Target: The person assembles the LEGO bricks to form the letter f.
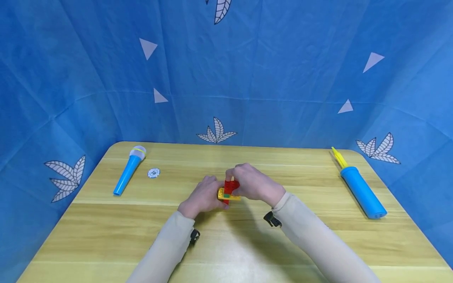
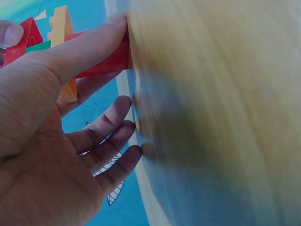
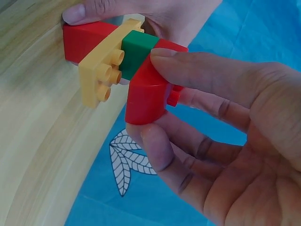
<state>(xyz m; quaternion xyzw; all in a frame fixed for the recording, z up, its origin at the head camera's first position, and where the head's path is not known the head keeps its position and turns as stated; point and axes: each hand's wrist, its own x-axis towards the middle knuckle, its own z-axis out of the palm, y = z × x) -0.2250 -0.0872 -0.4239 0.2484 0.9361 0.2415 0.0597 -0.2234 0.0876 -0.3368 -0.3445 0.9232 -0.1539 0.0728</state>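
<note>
A small stack of building blocks stands mid-table between both hands. At its foot a red block (image 3: 84,40) meets the tabletop, with a yellow studded plate (image 3: 90,80) across it. Above the plate comes a green block (image 3: 137,52), topped by a slanted red block (image 3: 146,94). My left hand (image 1: 204,196) pinches the bottom red block (image 2: 110,61) between thumb and index finger; its other fingers extend loosely, tips at the table. From the right, my right hand (image 1: 253,182) grips the slanted red block with thumb and fingers. The green block is mostly hidden in the left wrist view.
On the wooden table (image 1: 106,236), a blue toy microphone (image 1: 125,175) lies at the left beside a white chip marked 10 (image 1: 153,173). A blue hand pump (image 1: 362,192) with a yellow nozzle lies at the right. Blue patterned cloth (image 1: 247,70) hangs behind the table.
</note>
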